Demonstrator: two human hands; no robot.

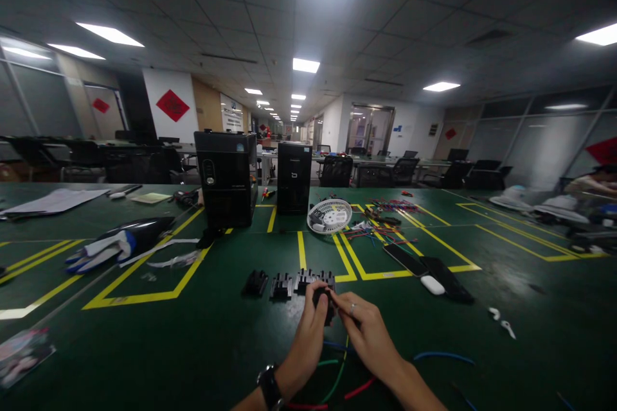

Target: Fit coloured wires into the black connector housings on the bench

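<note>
My left hand [308,334], with a dark watch on its wrist, is closed around a small black plastic block [330,314]. The fingers of my right hand [366,327] are pressed together at the block's right edge; whatever lies between their tips is too small to make out. A ring sits on one right finger. Just beyond the hands, similar black blocks stand in a row, among them one at the left end [255,283] and one with raised tabs [281,286]. Loose wires lie beneath and around my hands, including a green wire [341,369] and a red wire [359,388].
Two black computer towers, one left [224,180] and one right [294,180], stand at the back. A white basket [330,230], a phone [405,259], a white case [432,285], earbuds [508,329] and a blue wire [443,356] lie rightward. Gloves [103,252] lie left. Another person's sleeve [595,183] shows far right.
</note>
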